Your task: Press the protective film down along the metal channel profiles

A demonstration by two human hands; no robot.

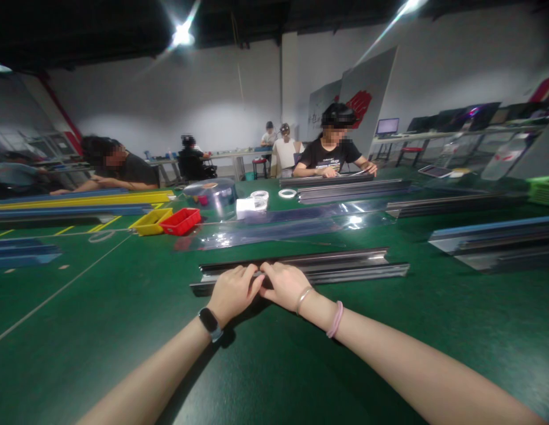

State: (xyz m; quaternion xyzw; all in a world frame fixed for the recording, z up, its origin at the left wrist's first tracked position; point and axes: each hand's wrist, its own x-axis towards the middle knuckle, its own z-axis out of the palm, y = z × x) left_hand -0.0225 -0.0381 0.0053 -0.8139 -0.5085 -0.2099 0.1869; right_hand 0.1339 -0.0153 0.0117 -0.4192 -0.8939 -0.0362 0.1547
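A long dark channel-shaped profile (358, 273) lies lengthwise across the green table in front of me, its hollow side up. My left hand (234, 292) grips its near edge left of the middle, fingers bent over the rim and thumb pointing inward. Right beside it, my right hand (283, 284) is closed on the same edge, the two hands nearly touching. Some fingertips are hidden inside the channel, so I cannot tell whether anything small is between them. Beyond the profile lie clear plastic strips (278, 231).
The green table (137, 319) also carries a yellow bin (151, 222), a red bin (181, 221), a clear plastic roll (224, 198), white tape rings (287, 193) and blue-edged profiles (500, 239) at right. Across the table, a co-worker (332, 150) handles another profile.
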